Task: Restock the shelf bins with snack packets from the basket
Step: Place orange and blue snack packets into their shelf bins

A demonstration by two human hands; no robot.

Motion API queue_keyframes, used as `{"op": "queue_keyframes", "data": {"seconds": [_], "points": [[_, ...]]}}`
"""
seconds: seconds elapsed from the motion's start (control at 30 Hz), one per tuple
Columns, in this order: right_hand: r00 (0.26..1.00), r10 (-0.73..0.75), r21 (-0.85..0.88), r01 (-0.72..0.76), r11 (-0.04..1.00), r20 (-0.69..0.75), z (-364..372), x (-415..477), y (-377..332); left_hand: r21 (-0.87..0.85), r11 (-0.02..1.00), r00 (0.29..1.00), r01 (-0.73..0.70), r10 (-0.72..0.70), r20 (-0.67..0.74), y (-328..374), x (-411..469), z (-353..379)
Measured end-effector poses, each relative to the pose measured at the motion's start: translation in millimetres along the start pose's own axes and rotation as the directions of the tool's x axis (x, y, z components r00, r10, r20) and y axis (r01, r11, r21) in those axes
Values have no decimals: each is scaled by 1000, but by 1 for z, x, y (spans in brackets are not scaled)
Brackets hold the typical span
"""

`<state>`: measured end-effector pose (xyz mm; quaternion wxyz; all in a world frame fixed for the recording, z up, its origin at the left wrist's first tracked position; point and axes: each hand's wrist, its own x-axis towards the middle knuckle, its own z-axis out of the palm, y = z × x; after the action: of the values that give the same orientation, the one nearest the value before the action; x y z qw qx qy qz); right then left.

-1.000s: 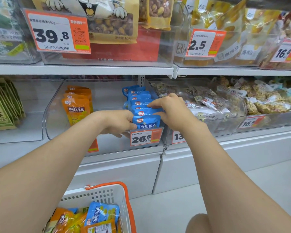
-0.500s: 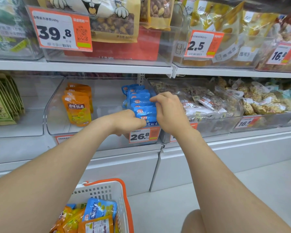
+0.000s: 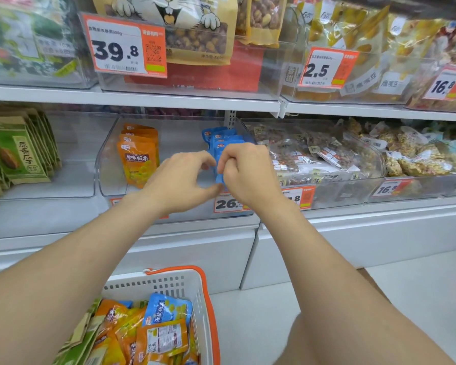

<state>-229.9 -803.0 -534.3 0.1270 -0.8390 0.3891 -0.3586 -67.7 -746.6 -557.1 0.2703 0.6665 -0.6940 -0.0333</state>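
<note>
At the right end of the clear plastic shelf bin (image 3: 108, 159), against its right wall, a row of upright blue foil snack packets (image 3: 225, 138) is being squared up by a person. The right hand (image 3: 248, 175) is curling its fingers over the front packets and gripping them; the left hand (image 3: 179, 180) is pinching the front packet's lower edge between thumb and curled fingers. A shorter row of orange foil snack packets (image 3: 137, 162) is standing at the left end of the same bin. More packets are lying in the white slotted plastic basket with orange rim (image 3: 208, 299) below. Likely fault: the row is leaning forward, so a quick release could be tipping the front packets over the bin's low front edge; the glossy foil could be sliding.
</note>
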Motion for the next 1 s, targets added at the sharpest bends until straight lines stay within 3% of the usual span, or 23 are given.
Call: {"op": "queue_keyframes", "data": {"seconds": [0.13, 0.23, 0.37, 0.47, 0.53, 0.67, 0.83, 1.0], "points": [[959, 22, -165, 26, 986, 284, 20, -18, -29, 139, 985, 970, -106, 133, -205, -23, -37, -20], [885, 54, -254, 74, 964, 463, 40, -35, -49, 289, 943, 948, -163, 231, -219, -37, -76, -32], [696, 77, -291, 194, 937, 714, 66, -66, -76, 358, 913, 972, -194, 228, -55, -61, -129, -35], [518, 113, -290, 275, 917, 848, 94, -94, -85, 376, 919, 980, -118, 47, 194, -72, -152, -30], [417, 140, -291, 325, 900, 898, 113, -112, -82, 357, 931, 935, -72, -62, 350, -74, -159, -23], [292, 160, -286, 464, 838, 943, 143, -143, -67, 387, 918, 850, -86, -135, 510, -77, -175, -4], [228, 175, -284, 656, 699, 958, 169, -182, -47, 387, 919, 727, -72, -217, 651, -81, -186, 20], [38, 61, -68, 771, 633, 997, 208, -210, -28, 393, 918, 599, -58, -283, 749, -94, -191, 37]]}}
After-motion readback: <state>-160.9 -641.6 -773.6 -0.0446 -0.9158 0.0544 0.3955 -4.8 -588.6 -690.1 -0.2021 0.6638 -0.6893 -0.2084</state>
